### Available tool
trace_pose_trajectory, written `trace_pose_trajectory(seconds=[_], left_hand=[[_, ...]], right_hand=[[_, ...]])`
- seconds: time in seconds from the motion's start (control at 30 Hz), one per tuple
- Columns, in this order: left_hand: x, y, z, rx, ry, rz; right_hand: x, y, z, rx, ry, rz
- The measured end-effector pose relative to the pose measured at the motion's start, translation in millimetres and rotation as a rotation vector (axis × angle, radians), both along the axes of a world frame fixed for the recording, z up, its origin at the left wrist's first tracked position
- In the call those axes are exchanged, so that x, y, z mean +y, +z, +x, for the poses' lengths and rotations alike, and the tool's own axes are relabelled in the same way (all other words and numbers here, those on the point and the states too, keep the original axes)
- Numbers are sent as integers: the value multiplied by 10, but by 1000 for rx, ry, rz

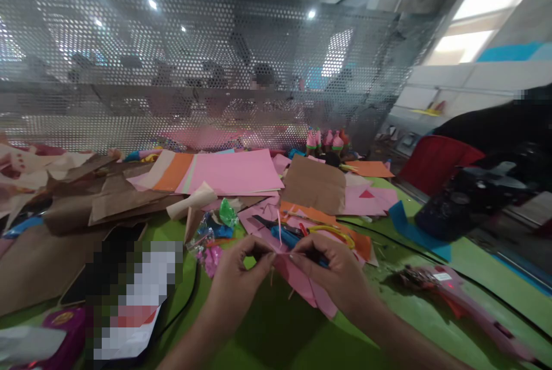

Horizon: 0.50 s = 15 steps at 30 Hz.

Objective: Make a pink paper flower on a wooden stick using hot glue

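Over a bright green tabletop (276, 347), shaded between the forearms, the left hand (241, 269) and the right hand (332, 263) almost meet, each with thumb and forefinger closed in a fine pinch on a small pink strip (282, 254), which sits in the narrow gap between the fingertips, above the table; a thin pale strand (279, 229) rises upright from the same spot. The other fingers of both hands are curled and partly hidden, so whether they hold anything I cannot tell. Just below and behind the grip lie loose pink paper pieces (297, 282), with yellow-handled scissors (334, 233) beyond them. The table is crowded along its far side: a broad pink sheet (237, 171), an orange strip (172, 171) beside it, a brown cardboard square (314, 185), and torn brown paper heaped to the left. A crumpled green wrapper (227, 213) lies near the left hand. On the right, a pink glue gun (478, 306) with a dark, clotted nozzle rests on the green near a black cable (414, 252), and a blue paper strip (416, 232) lies towards the edge. Behind the table stands a perforated metal screen (207, 59), with blurred shapes showing through it; a red chair (435, 163) is at the right, under a bright window (491, 2), and lamps glow from a grey ceiling
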State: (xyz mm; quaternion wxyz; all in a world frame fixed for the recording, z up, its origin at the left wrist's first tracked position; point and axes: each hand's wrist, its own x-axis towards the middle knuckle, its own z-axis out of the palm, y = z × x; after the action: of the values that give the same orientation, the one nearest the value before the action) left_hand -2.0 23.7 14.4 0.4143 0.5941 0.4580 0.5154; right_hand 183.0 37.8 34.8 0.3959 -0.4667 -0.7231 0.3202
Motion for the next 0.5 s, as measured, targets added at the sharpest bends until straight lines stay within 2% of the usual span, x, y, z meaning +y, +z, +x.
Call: trace_pose_trajectory(seconds=[0.17,0.5], left_hand=[[6,14,6,-9,-37,-51],[1,-36,20,13,-43,-28]], right_hand=[[-3,-8,7,-15,-5,32],[-30,16,-17,11,27,22]])
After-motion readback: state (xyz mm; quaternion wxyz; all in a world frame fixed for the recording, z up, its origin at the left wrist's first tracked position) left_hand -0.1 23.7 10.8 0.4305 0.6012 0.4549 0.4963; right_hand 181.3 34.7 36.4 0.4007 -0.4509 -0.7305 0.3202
